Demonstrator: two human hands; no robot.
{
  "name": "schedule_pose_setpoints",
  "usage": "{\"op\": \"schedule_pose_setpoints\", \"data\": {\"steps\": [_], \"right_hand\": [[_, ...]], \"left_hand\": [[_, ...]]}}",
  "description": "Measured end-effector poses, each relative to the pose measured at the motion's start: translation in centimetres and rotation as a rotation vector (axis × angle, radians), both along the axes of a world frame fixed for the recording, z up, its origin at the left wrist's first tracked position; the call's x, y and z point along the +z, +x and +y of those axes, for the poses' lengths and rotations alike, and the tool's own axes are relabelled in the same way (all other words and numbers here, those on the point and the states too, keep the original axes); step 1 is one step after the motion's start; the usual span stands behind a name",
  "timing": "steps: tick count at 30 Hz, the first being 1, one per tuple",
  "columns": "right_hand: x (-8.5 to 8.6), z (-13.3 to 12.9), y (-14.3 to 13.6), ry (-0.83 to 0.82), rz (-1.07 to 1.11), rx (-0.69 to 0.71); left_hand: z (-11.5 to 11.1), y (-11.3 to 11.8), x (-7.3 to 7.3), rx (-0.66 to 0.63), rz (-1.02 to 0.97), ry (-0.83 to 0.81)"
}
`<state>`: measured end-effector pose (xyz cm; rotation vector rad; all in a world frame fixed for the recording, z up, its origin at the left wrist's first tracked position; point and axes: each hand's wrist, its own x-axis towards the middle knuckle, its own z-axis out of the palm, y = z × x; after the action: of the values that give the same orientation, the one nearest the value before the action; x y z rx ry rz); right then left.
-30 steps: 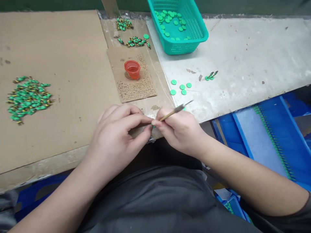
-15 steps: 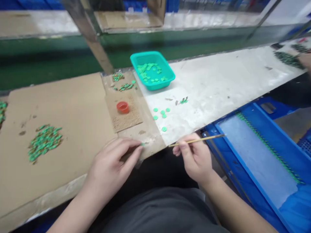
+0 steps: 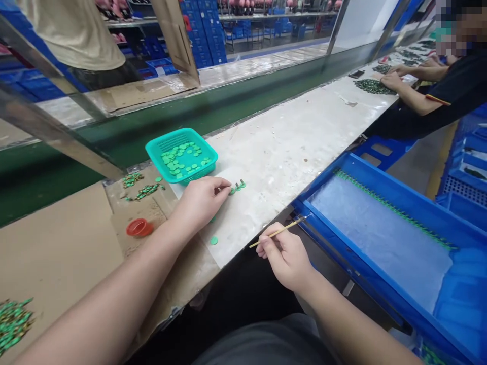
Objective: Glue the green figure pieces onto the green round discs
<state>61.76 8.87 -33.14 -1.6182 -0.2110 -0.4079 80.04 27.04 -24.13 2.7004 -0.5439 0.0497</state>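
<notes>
My left hand reaches over the white table surface, thumb and fingertips pinched at a short row of green discs with small dark pieces on them. Whether something is between those fingertips is too small to tell. A thin wooden brush is gripped in my right hand, which hangs just off the table's front edge. Behind my left hand stands a teal basket with many green discs. One loose green disc lies on the white surface below my left hand.
A red cup stands on cardboard at the left, near piles of small green-brown pieces. At the right is a blue crate with a green row inside. A co-worker's hands are at the far right of the table.
My left hand has moved from the cardboard edge rightward and forward to the row of discs. My right hand still holds the brush. The view has swung to the right.
</notes>
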Motion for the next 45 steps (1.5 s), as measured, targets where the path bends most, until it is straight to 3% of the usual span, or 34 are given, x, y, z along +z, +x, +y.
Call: {"op": "schedule_pose_setpoints", "data": {"steps": [4, 11, 19, 22, 26, 30, 35, 37, 40, 45], "right_hand": [[-0.2, -1.2, 0.1, 0.03, 0.008, -0.012], [0.0, -2.5, 0.1, -0.045, 0.005, -0.037], [2.0, -2.2, 0.0, -0.166, -0.001, -0.056], [3.1, -1.9, -0.3, -0.241, 0.013, -0.049], [4.6, -0.9, -0.7, -0.299, 0.027, 0.122], [6.6, 1.2, -0.6, -0.222, 0.003, 0.311], [9.1, 4.8, 1.2, 0.092, 0.083, 0.467], [9.6, 6.3, 2.4, 0.167, 0.077, 0.401], [9.8, 8.6, 4.6, 0.139, 0.01, 0.213], [9.5, 12.2, 9.2, 0.038, -0.028, 0.179]], "left_hand": [[-0.2, 0.1, 0.1, -0.007, -0.001, 0.068], [3.2, -1.3, 2.8, 0.027, 0.083, 0.212], [2.4, -2.7, 1.9, -0.054, 0.128, 0.228], [5.2, -5.4, 3.1, -0.077, 0.176, 0.162], [12.2, -11.2, 4.0, -0.153, 0.263, 0.091], [17.6, -15.3, 1.7, -0.13, 0.149, 0.021], [18.9, -17.9, -1.7, -0.068, -0.125, -0.076], [18.8, -19.3, -2.5, -0.084, -0.288, -0.045], [18.6, -21.1, -3.3, -0.111, -0.46, 0.078], [19.0, -21.2, -3.9, -0.125, -0.453, 0.076]]}}
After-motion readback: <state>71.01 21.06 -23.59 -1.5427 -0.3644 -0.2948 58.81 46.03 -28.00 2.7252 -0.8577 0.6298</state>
